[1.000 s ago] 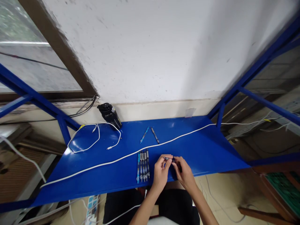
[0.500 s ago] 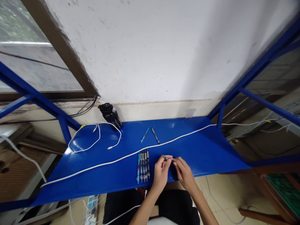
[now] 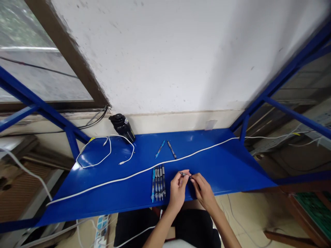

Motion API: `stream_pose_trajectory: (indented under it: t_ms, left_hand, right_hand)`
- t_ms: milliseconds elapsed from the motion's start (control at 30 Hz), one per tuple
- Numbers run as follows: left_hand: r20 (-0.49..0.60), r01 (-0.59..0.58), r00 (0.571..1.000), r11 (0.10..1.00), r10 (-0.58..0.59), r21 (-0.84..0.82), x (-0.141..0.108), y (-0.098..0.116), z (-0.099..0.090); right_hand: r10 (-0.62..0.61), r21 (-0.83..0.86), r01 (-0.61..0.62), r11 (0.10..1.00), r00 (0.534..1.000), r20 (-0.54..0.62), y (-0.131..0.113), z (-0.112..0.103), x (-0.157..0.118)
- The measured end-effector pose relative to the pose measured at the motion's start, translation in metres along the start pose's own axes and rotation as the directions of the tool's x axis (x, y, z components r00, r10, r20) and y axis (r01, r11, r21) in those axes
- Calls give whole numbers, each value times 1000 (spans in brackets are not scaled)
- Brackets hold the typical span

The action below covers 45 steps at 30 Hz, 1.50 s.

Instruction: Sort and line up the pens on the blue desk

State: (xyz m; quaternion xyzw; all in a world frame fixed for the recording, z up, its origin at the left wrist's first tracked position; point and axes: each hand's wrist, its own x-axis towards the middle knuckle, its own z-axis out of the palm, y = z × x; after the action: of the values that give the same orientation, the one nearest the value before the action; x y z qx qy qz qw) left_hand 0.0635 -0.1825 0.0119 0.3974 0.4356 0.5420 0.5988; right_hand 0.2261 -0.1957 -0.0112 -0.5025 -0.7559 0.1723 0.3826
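Note:
My left hand [image 3: 178,191] and my right hand [image 3: 203,192] pinch a slim dark pen [image 3: 185,174] between their fingertips, just above the front part of the blue metal table [image 3: 219,172]. The fingers hide part of the pen. To the left of my left hand, several pens [image 3: 158,184] lie side by side, with a blue-barrelled one at the left end. Farther back lie a blue pen [image 3: 160,148] and a grey pen [image 3: 171,149], slightly angled toward each other.
A white cable [image 3: 144,171] runs across the table behind the pen row. Another white cable [image 3: 94,159] lies looped at the left, near a black bottle [image 3: 122,127] by the wall. A power strip [image 3: 102,230] sits on the floor below the table.
My fingertips have shifted slightly on the pen, showing more of it between my hands. The view has drifted a little.

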Motion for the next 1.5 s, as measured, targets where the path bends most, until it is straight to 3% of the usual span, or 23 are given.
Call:
stream_pose_trajectory:
  t_ms: [167,600,667,733,800,833,900,967,1033,1133,1200,1267,1367,1433,1500]
  left_hand:
    - [-21,12,1000,1000,-13,-26,0,2,0]
    - [-35,-30,999,999,31,17,0,-6,-2]
    - [-37,-32,999,999,33,12,0,-3,-2]
    - [-53,2,999,1000,-4,-30,-2,2,-2]
    - [-64,50,996,996,-54,-75,-6,11,-4]
    - [-62,67,995,994,-73,-84,-9,16,-6]
    - [-29,86,996,994,-89,-72,-17,26,-10]
    - [21,114,993,992,-113,-56,-25,33,-15]
    - [33,146,989,986,-143,-80,-31,35,-18]
    - [-53,153,985,969,-166,-193,-35,32,-21]
    - [-96,149,980,959,-176,-239,-37,33,-22]
    - [-33,159,985,966,-169,-207,-39,39,-22]
    - [200,89,977,994,-76,-58,-47,55,-26]
    - [275,-26,961,998,9,58,-54,64,-33]
    - [257,-142,963,967,85,211,-59,67,-48]
  right_hand:
    - [10,-45,-11,999,1000,-29,1,0,0]
    - [-23,-52,25,998,999,43,-3,-6,3]
    - [25,13,-26,1000,998,65,-9,-9,6]
    - [138,138,-153,979,984,109,-20,-9,5]
    - [297,324,-339,883,939,174,-34,-5,1]
    - [380,435,-435,788,901,212,-42,0,-3]
    - [485,657,-551,515,819,307,-61,11,-12]
    - [516,808,-539,238,775,365,-80,21,-21]
    - [530,879,-469,85,768,359,-98,28,-28]
    - [584,938,-346,13,764,273,-113,28,-31]
    - [641,962,-274,-2,738,212,-114,25,-28]
    - [712,977,-215,-15,683,161,-106,20,-22]
    - [787,989,-128,-70,602,134,-89,10,-9]
    - [788,988,-43,-145,599,142,-79,-1,2]
    - [760,968,80,-237,635,134,-74,-17,11]
